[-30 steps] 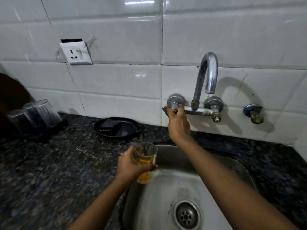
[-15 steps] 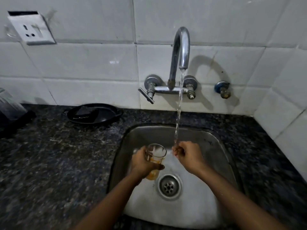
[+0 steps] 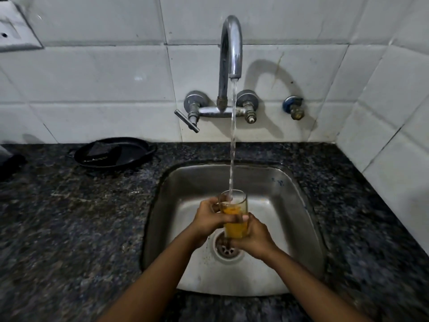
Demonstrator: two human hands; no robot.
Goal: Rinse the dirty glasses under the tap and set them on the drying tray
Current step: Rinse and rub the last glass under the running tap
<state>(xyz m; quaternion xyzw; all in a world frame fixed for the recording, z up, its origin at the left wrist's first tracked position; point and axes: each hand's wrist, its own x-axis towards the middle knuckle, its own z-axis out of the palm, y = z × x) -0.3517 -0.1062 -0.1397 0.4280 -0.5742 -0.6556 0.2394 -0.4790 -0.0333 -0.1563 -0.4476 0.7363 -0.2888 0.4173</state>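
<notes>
Glass (image 3: 234,213) sits upright under the tap (image 3: 230,49), over the sink (image 3: 290,198) drain; left hand (image 3: 210,218) wraps its side, right hand (image 3: 254,235) cups its base; wet, slippery, breakable, filling heavier; best gripped mid-wall.

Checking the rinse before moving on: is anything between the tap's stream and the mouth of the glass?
Nothing visible. The stream drops from the tap straight into the open glass over the sink. The left hand grips its side and the right hand its base, both below the rim.
</notes>
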